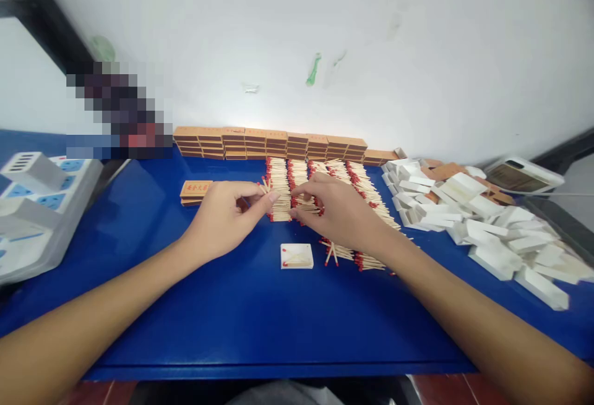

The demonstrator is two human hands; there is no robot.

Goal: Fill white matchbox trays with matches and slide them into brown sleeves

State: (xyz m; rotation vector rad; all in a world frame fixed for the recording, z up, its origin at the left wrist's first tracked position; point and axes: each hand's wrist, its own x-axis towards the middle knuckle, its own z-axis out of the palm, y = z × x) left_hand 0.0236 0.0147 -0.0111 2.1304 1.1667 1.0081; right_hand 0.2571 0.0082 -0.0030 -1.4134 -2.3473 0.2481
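My left hand [227, 213] is closed in a pinch on a few red-tipped matches [265, 186], their heads showing above the thumb. Close beside it, my right hand [336, 207] reaches over the rows of loose matches [278, 173], thumb and forefinger curved with a gap between their tips, touching or just above the sticks. Nearer to me lies a small white matchbox tray [297, 256] with a few matches in it. Left of my left hand sit orange matchboxes [195, 190], stacked. My right hand and wrist hide part of the match rows.
A long stack of matchboxes [260, 142] lines the wall. On the right is a heap of white trays [492, 232] mixed with orange sleeves, with a phone-like object [524, 175] behind. A power strip [51, 201] with plugs stands left on the blue table [223, 318].
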